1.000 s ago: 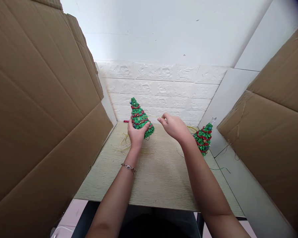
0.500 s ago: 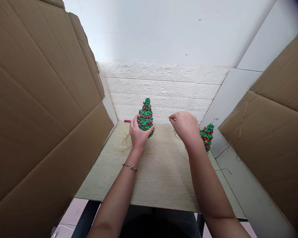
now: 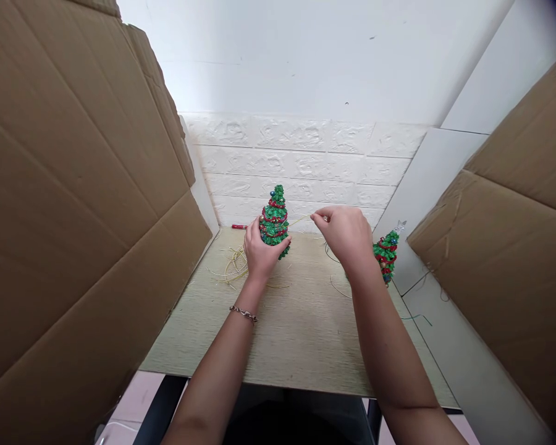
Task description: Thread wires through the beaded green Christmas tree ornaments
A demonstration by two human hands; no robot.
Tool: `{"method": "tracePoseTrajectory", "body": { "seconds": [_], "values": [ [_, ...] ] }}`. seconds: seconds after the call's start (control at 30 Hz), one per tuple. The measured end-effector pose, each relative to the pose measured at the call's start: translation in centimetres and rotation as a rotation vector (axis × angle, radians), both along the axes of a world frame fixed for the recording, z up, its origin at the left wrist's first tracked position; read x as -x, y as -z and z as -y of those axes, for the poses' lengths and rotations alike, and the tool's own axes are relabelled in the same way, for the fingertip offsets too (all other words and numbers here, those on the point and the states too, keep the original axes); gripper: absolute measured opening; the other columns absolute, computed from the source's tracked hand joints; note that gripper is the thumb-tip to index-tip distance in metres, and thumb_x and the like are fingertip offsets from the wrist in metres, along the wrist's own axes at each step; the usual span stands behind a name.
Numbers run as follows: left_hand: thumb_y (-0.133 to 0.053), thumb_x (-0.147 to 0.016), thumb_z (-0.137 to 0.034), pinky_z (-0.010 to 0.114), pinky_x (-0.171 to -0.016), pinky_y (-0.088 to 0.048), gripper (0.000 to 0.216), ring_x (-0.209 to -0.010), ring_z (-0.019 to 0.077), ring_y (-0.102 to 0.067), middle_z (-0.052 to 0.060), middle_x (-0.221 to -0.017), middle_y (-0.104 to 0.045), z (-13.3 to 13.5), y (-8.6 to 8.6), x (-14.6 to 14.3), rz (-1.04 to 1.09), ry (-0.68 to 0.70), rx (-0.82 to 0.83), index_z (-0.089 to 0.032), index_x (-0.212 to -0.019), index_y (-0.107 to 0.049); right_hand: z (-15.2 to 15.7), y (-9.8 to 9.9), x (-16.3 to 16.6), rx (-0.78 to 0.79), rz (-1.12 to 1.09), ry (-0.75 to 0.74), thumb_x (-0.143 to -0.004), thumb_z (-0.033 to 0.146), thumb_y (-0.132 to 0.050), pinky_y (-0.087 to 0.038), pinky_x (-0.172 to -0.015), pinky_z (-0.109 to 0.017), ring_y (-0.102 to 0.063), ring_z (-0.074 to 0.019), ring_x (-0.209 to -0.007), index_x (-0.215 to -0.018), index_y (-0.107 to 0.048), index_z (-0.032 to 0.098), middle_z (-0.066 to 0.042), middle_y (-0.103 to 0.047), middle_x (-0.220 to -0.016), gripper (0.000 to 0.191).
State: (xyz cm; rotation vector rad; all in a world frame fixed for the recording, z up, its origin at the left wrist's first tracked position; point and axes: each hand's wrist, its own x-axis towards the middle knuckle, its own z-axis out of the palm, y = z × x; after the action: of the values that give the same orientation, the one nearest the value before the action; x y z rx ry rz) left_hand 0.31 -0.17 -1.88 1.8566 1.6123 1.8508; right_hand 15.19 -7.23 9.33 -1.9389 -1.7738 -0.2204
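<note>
A small green beaded Christmas tree (image 3: 275,214) with red garlands stands upright near the back wall. My left hand (image 3: 262,250) is wrapped round its lower left side, the thumb reaching across the front. From the tree's right side a thin yellow wire (image 3: 299,219) runs out to my right hand (image 3: 345,232), whose thumb and forefinger pinch its end. Whether the wire is gold or yellow is hard to make out at this size. Part of the tree's base is hidden behind my left hand.
A second beaded tree (image 3: 385,254) with a clear star leans at the right. Coiled yellow wires (image 3: 235,267) and a red pen-like object (image 3: 239,227) lie on the left. A green wire (image 3: 419,317) lies at right. Cardboard (image 3: 97,210) flanks the wooden table (image 3: 301,340).
The tree and my left hand have shifted slightly right. My right hand has moved a little left and up, and the wire stretch between hand and tree is shorter.
</note>
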Motion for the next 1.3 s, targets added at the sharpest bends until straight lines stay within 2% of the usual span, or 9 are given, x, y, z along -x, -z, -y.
{"method": "tracePoseTrajectory", "body": {
  "seconds": [0.2, 0.3, 0.4, 0.5, 0.7, 0.83, 1.03, 1.17, 1.3],
  "values": [
    [-0.078, -0.056, -0.038, 0.04, -0.103, -0.037, 0.08, -0.12, 0.0284, -0.049, 0.016, -0.124, -0.053, -0.2, 0.2, 0.0, 0.044, 0.003, 0.033, -0.014, -0.125, -0.047, 0.4, 0.0, -0.3, 0.193, 0.053, -0.107, -0.082, 0.024, -0.046, -0.036, -0.057, -0.027, -0.061, -0.0198, -0.071, -0.078, -0.073, 0.023, -0.006, -0.069, -0.077, 0.027],
    [-0.078, -0.056, -0.038, 0.039, -0.103, -0.037, 0.08, -0.12, 0.0281, -0.048, 0.016, -0.124, -0.053, -0.3, 0.2, 0.1, 0.054, 0.004, 0.035, -0.013, -0.125, -0.047, 0.1, 0.2, -0.1, 0.141, 0.029, -0.123, -0.086, 0.022, -0.042, -0.04, -0.064, -0.029, -0.062, -0.0218, -0.085, -0.096, -0.071, 0.024, -0.007, -0.07, -0.093, 0.031],
    [-0.078, -0.056, -0.038, 0.04, -0.103, -0.038, 0.08, -0.119, 0.0278, -0.049, 0.015, -0.124, -0.053, -0.3, 0.2, 0.1, 0.053, 0.019, 0.033, -0.015, -0.125, -0.047, -0.4, 0.7, 0.5, 0.077, 0.031, -0.208, -0.089, 0.023, -0.04, -0.041, -0.071, -0.028, -0.06, -0.0213, -0.097, -0.112, -0.065, 0.024, -0.006, -0.067, -0.107, 0.033],
    [-0.079, -0.054, -0.037, 0.04, -0.102, -0.039, 0.081, -0.119, 0.0282, -0.049, 0.015, -0.124, -0.053, -0.3, 0.2, 0.0, 0.057, 0.03, 0.043, -0.015, -0.125, -0.047, -0.9, 1.2, 1.2, 0.038, 0.083, -0.264, -0.091, 0.027, -0.041, -0.04, -0.066, -0.027, -0.06, -0.0202, -0.091, -0.11, -0.065, 0.025, -0.006, -0.066, -0.104, 0.031],
    [-0.079, -0.054, -0.036, 0.04, -0.101, -0.039, 0.079, -0.118, 0.0279, -0.05, 0.014, -0.123, -0.054, -0.3, 0.2, -0.1, 0.085, 0.047, 0.047, -0.016, -0.124, -0.048, -1.0, 1.5, 1.8, -0.067, 0.2, -0.244, -0.093, 0.033, -0.038, -0.034, -0.056, -0.025, -0.06, -0.016, -0.075, -0.11, -0.064, 0.029, -0.004, -0.062, -0.1, 0.031],
    [-0.079, -0.054, -0.036, 0.04, -0.101, -0.039, 0.079, -0.118, 0.0276, -0.05, 0.014, -0.123, -0.054, -0.3, 0.1, -0.1, 0.11, 0.056, 0.059, -0.016, -0.124, -0.048, -0.9, 1.5, 1.7, -0.034, 0.227, -0.224, -0.095, 0.032, -0.034, -0.033, -0.056, -0.025, -0.059, -0.0159, -0.072, -0.105, -0.066, 0.026, -0.005, -0.061, -0.095, 0.034],
    [-0.079, -0.054, -0.036, 0.04, -0.101, -0.04, 0.077, -0.117, 0.0278, -0.051, 0.013, -0.119, -0.056, -0.2, -0.2, -0.2, 0.153, 0.046, 0.063, -0.017, -0.122, -0.049, -1.1, 1.7, 2.0, 0.034, 0.151, -0.248, -0.094, 0.031, -0.035, -0.035, -0.059, -0.026, -0.059, -0.0173, -0.076, -0.097, -0.067, 0.021, -0.008, -0.059, -0.096, 0.033],
    [-0.08, -0.053, -0.036, 0.04, -0.101, -0.039, 0.078, -0.117, 0.0277, -0.051, 0.012, -0.119, -0.056, -0.2, -0.1, -0.3, 0.143, 0.05, 0.039, -0.018, -0.123, -0.049, -1.4, 1.9, 2.2, -0.005, 0.052, -0.253, -0.094, 0.037, -0.037, -0.037, -0.064, -0.026, -0.058, -0.0181, -0.082, -0.098, -0.067, 0.022, -0.007, -0.06, -0.096, 0.034],
    [-0.08, -0.053, -0.037, 0.04, -0.102, -0.038, 0.08, -0.119, 0.0285, -0.049, 0.014, -0.123, -0.054, 0.0, 0.1, -0.4, 0.115, 0.063, 0.049, -0.016, -0.124, -0.048, -1.8, 2.0, 2.3, -0.012, -0.019, -0.244, -0.092, 0.031, -0.04, -0.038, -0.072, -0.026, -0.057, -0.0179, -0.087, -0.094, -0.066, 0.02, -0.007, -0.063, -0.096, 0.028]
  ]
}}
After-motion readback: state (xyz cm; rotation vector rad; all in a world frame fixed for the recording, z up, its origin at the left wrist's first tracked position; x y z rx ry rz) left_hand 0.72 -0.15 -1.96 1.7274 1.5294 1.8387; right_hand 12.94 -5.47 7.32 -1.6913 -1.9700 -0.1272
